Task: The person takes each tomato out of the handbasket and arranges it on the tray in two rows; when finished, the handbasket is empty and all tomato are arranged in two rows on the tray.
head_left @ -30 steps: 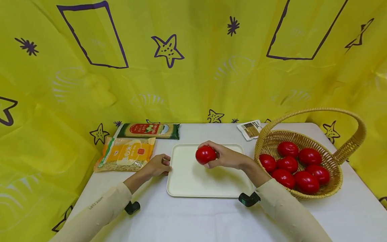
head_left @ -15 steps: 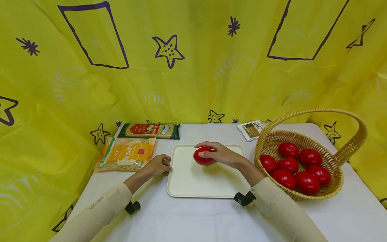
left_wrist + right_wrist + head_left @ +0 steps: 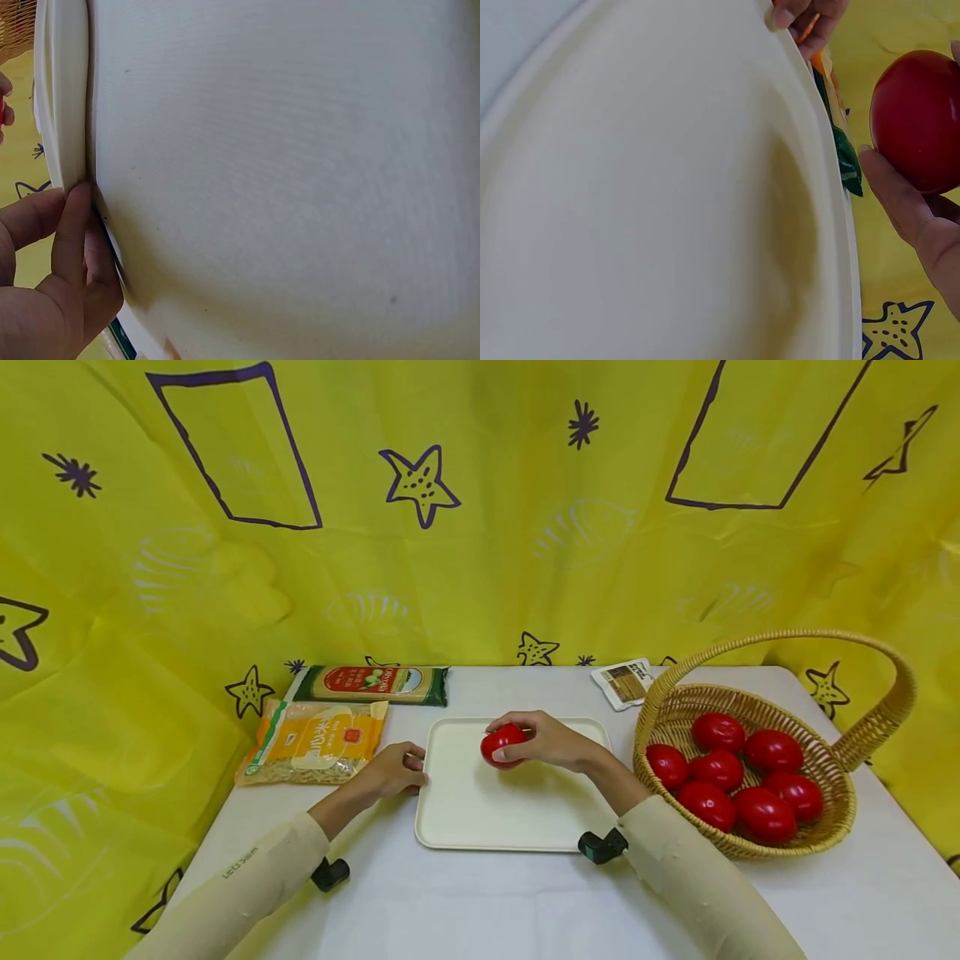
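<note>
My right hand [image 3: 551,742] holds a glossy red tomato [image 3: 495,745] above the cream tray [image 3: 480,818]. In the right wrist view the thumb lies along one side of the tomato [image 3: 917,124], and the other fingers are mostly cut off by the frame edge. A shadow falls on the tray beneath. At the tray's left edge my left hand [image 3: 393,770] pinches the rim. Close up in the left wrist view, thumb and finger of that hand [image 3: 56,277] meet at the tray's rim [image 3: 67,112].
To the right stands a wicker basket [image 3: 843,793] with a tall handle, holding several red tomatoes [image 3: 765,817]. An orange-and-clear food packet [image 3: 318,743] and a green packet [image 3: 375,685] lie at left. A small white pouch [image 3: 624,683] lies behind. Yellow curtain [image 3: 480,568] encloses the table.
My right hand has turned the tomato slightly and shifted a little left, its thumb swinging from below to the near side. The left hand stays at the tray's rim.
</note>
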Demonstrator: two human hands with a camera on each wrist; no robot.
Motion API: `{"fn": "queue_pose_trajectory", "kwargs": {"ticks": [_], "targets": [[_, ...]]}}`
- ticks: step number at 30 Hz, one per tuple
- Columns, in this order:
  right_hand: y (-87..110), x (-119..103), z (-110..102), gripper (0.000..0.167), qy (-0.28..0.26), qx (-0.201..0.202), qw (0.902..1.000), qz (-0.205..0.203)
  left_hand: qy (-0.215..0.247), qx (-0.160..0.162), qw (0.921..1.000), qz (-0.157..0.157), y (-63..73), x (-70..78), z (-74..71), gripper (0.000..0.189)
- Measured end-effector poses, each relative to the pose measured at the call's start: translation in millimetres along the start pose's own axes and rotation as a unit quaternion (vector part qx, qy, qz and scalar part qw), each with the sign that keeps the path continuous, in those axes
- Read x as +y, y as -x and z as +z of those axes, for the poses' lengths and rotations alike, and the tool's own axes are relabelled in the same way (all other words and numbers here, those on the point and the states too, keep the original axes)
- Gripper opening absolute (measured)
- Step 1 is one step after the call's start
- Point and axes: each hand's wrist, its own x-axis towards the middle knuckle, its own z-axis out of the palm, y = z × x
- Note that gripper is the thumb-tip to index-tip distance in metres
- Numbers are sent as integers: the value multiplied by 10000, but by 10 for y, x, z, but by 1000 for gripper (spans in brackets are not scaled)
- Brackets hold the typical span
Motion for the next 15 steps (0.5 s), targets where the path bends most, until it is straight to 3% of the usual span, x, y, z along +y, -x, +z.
{"fn": "queue_pose_trajectory", "kwargs": {"ticks": [7, 15], "targets": [[-34, -8, -8, 46, -186, -34, 9997, 159, -52, -6, 10000, -34, -3, -15, -16, 41], [-88, -35, 25, 53, 41, 95, 9995, 300, 161, -69, 9998, -76, 2, -12, -16, 41]]}}
